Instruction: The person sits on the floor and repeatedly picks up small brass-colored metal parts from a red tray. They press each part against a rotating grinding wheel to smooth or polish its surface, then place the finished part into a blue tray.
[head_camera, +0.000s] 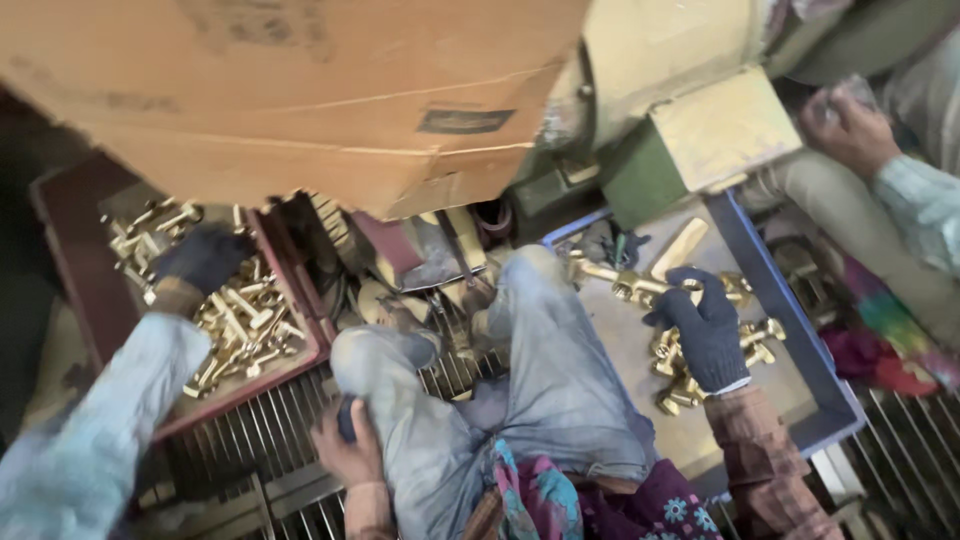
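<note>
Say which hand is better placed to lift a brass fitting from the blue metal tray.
Right, probably. The dark-gloved right hand rests on the brass fittings in the blue metal tray; the bare left hand sits by the denim knee, away from that tray.

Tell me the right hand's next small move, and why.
Probably close the fingers on the long brass fitting and lift it. The gloved right hand lies over its end in the blue tray, but no firm grip shows.
</note>
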